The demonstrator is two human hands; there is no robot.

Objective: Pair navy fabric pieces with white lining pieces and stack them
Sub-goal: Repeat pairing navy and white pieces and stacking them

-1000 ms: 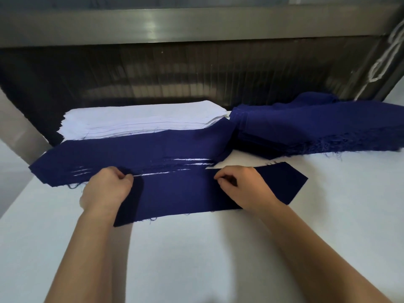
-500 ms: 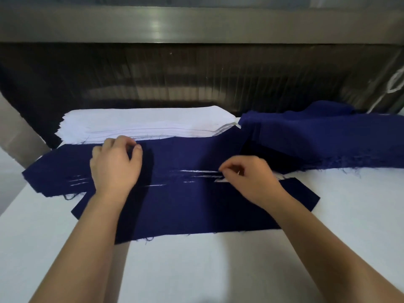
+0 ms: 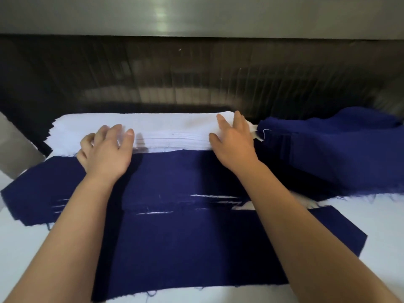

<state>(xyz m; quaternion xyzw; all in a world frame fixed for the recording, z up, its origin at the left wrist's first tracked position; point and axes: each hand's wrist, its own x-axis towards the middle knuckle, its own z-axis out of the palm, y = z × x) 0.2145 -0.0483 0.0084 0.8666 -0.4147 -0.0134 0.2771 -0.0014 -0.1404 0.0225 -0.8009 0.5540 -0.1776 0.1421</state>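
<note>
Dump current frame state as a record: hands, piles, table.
left hand: open, fingers spread over near edge of white lining stack, holds nothing
right hand: open, fingers straight on that stack's right end, holds nothing
paired stack: navy on top, white edges showing, in front of lining stack
loose navy piece: flat, nearest the viewer, far edge meeting paired stack
navy pile: rumpled, right of lining stack
table: white
</note>
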